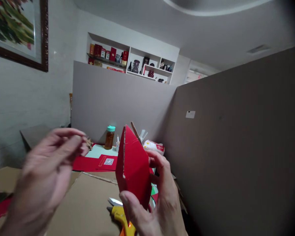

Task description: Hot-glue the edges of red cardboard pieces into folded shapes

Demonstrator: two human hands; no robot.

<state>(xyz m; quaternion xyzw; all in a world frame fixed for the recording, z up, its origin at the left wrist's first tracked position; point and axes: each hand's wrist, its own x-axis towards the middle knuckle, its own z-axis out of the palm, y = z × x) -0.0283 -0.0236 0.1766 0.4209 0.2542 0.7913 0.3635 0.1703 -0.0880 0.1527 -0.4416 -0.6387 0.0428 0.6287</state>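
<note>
A folded red cardboard piece [135, 164] is held up in my right hand [159, 193], thumb on the near side and fingers round its right edge. Bare corrugated edge shows along its left fold. My left hand [51, 167] is raised to the left, apart from the cardboard, with thumb and fingertips pinched together. Whatever lies between those fingertips, if anything, is too small to make out. Below the red piece, a yellow glue gun [120, 214] lies on the brown cardboard [88, 200], beside a scissor blade [115, 202] partly hidden by the red piece.
Behind the hands stand a bottle [109, 137] with a turquoise lid and a white and red packet [154, 146]. A red sheet with a QR code [109, 161] lies in front of them. Grey partitions [123, 98] enclose the back and right.
</note>
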